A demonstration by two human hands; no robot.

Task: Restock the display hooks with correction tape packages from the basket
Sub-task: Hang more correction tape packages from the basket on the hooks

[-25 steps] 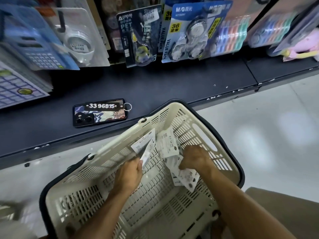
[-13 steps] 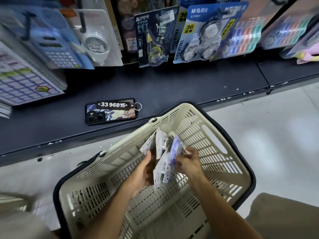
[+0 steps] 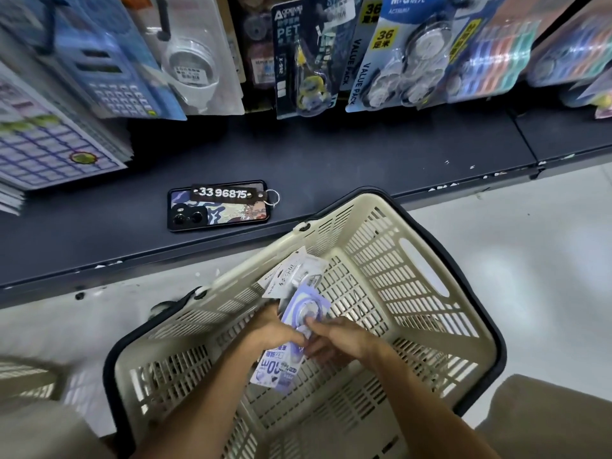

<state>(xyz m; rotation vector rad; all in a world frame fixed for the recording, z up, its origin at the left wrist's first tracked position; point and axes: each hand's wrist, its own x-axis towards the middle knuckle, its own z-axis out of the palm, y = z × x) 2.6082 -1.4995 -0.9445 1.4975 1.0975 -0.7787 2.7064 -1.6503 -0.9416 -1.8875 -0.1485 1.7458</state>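
Both hands, left hand (image 3: 276, 329) and right hand (image 3: 334, 339), grip the upright packages (image 3: 303, 309) inside the basket (image 3: 427, 293); hooks lie up ahead.

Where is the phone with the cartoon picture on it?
The phone lies flat on the dark shelf, left of middle in the head view, just beyond the basket and below the hanging calculator pack.

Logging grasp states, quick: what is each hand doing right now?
Left hand: grips the stack of correction tape packages over the basket.
Right hand: pinches the same stack.
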